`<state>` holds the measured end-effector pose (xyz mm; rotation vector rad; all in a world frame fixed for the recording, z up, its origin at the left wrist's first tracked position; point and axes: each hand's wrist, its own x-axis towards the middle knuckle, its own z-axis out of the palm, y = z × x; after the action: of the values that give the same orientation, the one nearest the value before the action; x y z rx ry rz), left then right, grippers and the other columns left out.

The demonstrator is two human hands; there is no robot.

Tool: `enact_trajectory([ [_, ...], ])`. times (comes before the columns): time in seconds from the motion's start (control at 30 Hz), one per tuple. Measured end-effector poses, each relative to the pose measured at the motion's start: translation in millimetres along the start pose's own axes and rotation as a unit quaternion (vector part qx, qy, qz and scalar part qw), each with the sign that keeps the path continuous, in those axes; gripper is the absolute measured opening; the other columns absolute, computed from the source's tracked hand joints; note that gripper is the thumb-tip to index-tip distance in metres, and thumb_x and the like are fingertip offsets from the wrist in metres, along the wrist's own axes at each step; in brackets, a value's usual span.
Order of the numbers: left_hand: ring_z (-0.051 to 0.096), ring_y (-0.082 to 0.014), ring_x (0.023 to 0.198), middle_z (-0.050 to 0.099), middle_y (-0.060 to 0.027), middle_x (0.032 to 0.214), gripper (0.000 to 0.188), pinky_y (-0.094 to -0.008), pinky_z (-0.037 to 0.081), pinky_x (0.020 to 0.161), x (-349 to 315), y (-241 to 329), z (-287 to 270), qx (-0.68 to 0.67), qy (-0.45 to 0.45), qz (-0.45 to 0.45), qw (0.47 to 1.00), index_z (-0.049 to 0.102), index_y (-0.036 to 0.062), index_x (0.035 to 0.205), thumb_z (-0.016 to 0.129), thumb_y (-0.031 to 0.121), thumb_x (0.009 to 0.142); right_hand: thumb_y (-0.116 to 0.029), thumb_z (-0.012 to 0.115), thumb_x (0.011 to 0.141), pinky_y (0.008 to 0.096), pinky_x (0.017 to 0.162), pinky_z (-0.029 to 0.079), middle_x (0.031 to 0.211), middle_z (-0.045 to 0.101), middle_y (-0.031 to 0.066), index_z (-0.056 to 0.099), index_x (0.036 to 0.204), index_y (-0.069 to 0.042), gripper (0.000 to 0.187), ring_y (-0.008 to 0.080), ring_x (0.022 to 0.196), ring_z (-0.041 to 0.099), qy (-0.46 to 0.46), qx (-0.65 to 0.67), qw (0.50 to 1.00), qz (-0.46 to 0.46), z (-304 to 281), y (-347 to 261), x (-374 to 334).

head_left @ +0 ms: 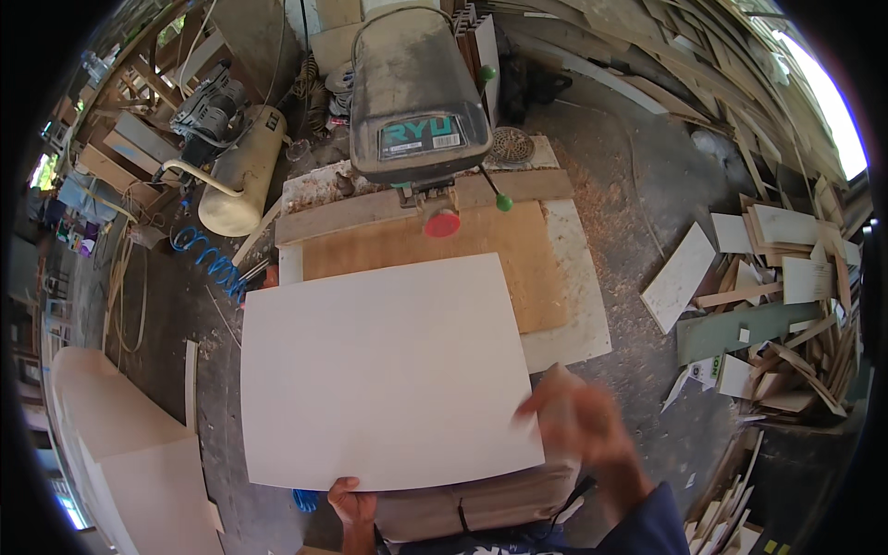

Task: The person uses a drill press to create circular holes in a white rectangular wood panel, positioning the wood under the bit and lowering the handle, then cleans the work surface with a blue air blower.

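Note:
A large white board lies level in front of me, its far part over the wooden work table of a drill press. My left hand grips the board's near edge, thumb on top and fingers underneath. Motion blurs my right hand, which is beside the board's right edge; whether it touches the board is unclear. Beyond the board stands the drill press, with a dusty dark head and green lever knobs. A red round piece hangs below its head, above the table.
To the left sit a cream air compressor and a coiled blue hose. Pale panels stand at the lower left. Board offcuts pile up on the right, and long boards lean at the back. Sawdust covers the floor near the table.

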<state>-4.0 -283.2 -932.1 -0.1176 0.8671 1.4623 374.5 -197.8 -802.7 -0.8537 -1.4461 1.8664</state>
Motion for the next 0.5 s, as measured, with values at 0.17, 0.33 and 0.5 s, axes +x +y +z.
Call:
enact_trajectory([
  [0.17, 0.058, -0.0330, 0.125, 0.064, -0.0142, 0.127, 0.065, -0.0495, 0.045, 0.111, 18, -17, -7, 0.010, -0.043, 0.002, 0.999, 0.056, -0.0012, 0.134, 0.058, -0.004, 0.069, -0.008, 0.063, 0.097, 0.0313, 0.095, 0.050, 0.125, 0.063, 0.0086, 0.060, 0.128, -0.003, 0.031, 0.0186, 0.114, 0.063, 0.427, -0.211, 0.863, -0.172, -130, -7, 81],
  [0.33, 0.060, -0.0330, 0.122, 0.065, -0.0141, 0.125, 0.060, -0.0480, 0.047, 0.110, 37, -25, -13, 0.018, -0.053, 0.014, 0.998, 0.060, -0.0016, 0.129, 0.060, -0.002, 0.069, -0.003, 0.066, 0.096, 0.0324, 0.094, 0.052, 0.126, 0.061, 0.0092, 0.055, 0.130, -0.003, 0.036, 0.0215, 0.115, 0.064, 0.401, -0.257, 0.865, -0.160, -166, 2, 155],
  [0.5, 0.062, -0.0322, 0.118, 0.066, -0.0143, 0.123, 0.059, -0.0478, 0.051, 0.107, 61, -29, -38, 0.004, -0.054, 0.019, 0.998, 0.060, -0.0022, 0.128, 0.057, -0.005, 0.069, 0.003, 0.067, 0.093, 0.0306, 0.087, 0.054, 0.108, 0.068, 0.0097, 0.059, 0.123, -0.001, 0.031, 0.0180, 0.101, 0.068, 0.378, -0.276, 0.868, -0.166, -163, 3, 184],
])
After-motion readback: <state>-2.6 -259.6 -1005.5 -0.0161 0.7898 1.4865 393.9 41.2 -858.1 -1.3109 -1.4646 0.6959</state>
